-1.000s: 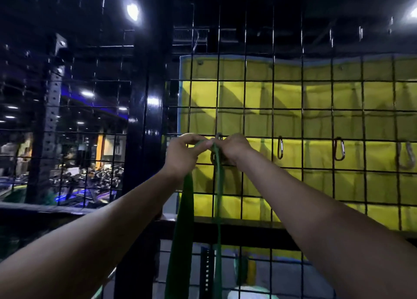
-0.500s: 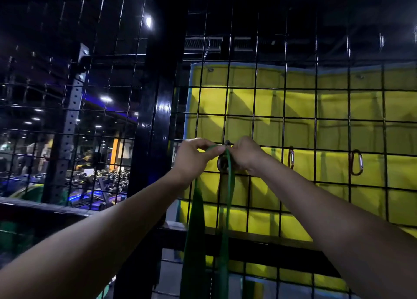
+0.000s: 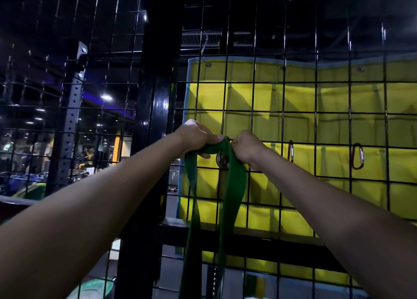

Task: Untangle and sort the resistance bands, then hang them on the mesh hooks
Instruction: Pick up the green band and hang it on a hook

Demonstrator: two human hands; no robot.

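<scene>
Left hand [image 3: 195, 138]: raised to the black wire mesh panel [image 3: 255, 95], fingers curled over the top of the wide flat green rubber resistance band [image 3: 234, 186], thumb pressed on the band's upper edge.
Right hand [image 3: 247, 148]: just beside the left, fingers curled tight round the band's other side, at the top of the loop.
Green band: its top fold is bunched between the two hands, against the mesh; two flat strands hang down from there, one below the left hand, one broader below the right, both running out of view at the bottom edge.
Grey metal carabiner hook [image 3: 222, 158]: clipped on the mesh right between the hands, under the band's top fold; whether the band passes through it cannot be told.
Other hooks: a reddish carabiner with a silver gate [image 3: 291, 151] hangs on the mesh near the right hand; a second reddish carabiner [image 3: 358, 156] hangs farther right, well apart.
Behind the mesh: a yellow padded mat with a pale blue border [image 3: 293, 100].
Black steel post [image 3: 155, 109]: stands upright left of the panel.
Far left: a grey perforated rack upright [image 3: 70, 118] in a dim gym hall.
Writing: faint pale marks low beside the post, too blurred to read; no brand visible on the band.
</scene>
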